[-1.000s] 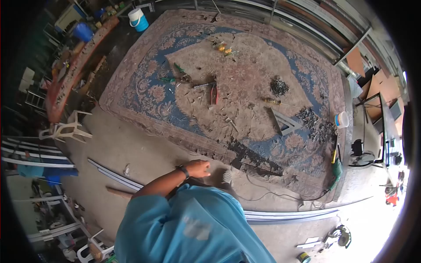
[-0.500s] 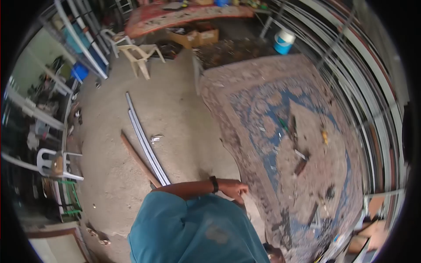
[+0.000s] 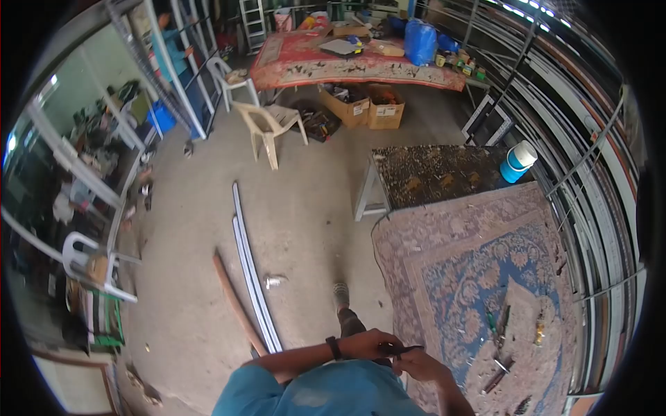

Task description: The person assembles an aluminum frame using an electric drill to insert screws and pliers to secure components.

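My left hand, with a dark band on its wrist, is in front of my waist with its fingers closed. Close against it is my right hand, its fingers closed too. Between the two, a small dark thin object shows at the fingertips; it is too small to name. The hands meet over the edge of a patterned carpet, just above my blue shirt.
White metal profiles and a brown strip lie on the floor at left. The carpet-covered table at right holds tools. A blue water jug stands beyond. A plastic chair and another person are further off.
My view has lifted and shows more of the room ahead. My right hand has come up to meet my left, and a dark object now shows between them. A foot appears below.
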Action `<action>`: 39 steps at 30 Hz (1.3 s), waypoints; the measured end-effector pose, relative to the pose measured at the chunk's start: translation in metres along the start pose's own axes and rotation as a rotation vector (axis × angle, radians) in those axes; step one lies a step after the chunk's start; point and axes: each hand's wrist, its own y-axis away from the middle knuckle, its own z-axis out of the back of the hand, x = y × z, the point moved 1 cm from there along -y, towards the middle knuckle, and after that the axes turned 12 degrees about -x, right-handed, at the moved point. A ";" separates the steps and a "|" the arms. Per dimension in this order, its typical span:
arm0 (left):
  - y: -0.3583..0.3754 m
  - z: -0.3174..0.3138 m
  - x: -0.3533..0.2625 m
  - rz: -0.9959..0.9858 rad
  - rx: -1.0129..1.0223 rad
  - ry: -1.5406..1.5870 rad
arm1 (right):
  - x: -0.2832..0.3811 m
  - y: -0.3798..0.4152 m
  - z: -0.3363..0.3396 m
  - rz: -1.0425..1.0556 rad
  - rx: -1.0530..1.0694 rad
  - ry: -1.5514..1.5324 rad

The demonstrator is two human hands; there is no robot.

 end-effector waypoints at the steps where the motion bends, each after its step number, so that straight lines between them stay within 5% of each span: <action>1: -0.007 0.028 0.018 0.007 -0.043 -0.042 | 0.010 -0.034 0.010 0.002 0.032 0.046; 5: -0.057 0.169 0.044 0.095 -0.248 -0.221 | 0.041 -0.168 0.076 -0.137 -0.024 -0.020; 7: -0.051 0.229 0.022 0.300 -0.367 -0.279 | 0.084 -0.231 0.100 -0.119 -0.293 0.469; 11: -0.056 0.376 0.015 0.457 -0.709 -0.228 | 0.144 -0.358 0.147 0.005 -0.249 0.245; 14: -0.081 0.465 0.000 0.344 -1.032 0.123 | 0.182 -0.471 0.158 0.075 -0.255 -0.049; 17: -0.115 0.552 0.014 0.274 -1.013 0.218 | 0.203 -0.594 0.172 0.018 -0.385 -0.256; 20: -0.155 0.630 0.013 0.403 -0.851 0.323 | 0.213 -0.697 0.196 -0.050 -0.471 -0.557; 26: -0.279 0.814 -0.001 0.517 -0.378 0.134 | 0.295 -0.781 0.301 -0.125 -0.687 -0.405; 28: -0.333 0.864 -0.008 0.499 -0.475 -0.094 | 0.298 -0.802 0.337 -0.081 -0.872 -0.300; 32: -0.458 0.966 -0.004 0.147 -0.454 -0.446 | 0.300 -0.852 0.423 -0.119 -1.117 -0.224; 35: -0.567 1.020 -0.001 0.029 -0.051 -0.379 | 0.300 -0.917 0.495 -0.136 -1.093 -0.381; 39: -0.695 1.075 0.024 0.420 -0.042 0.067 | 0.329 -1.013 0.619 0.026 -1.097 -0.495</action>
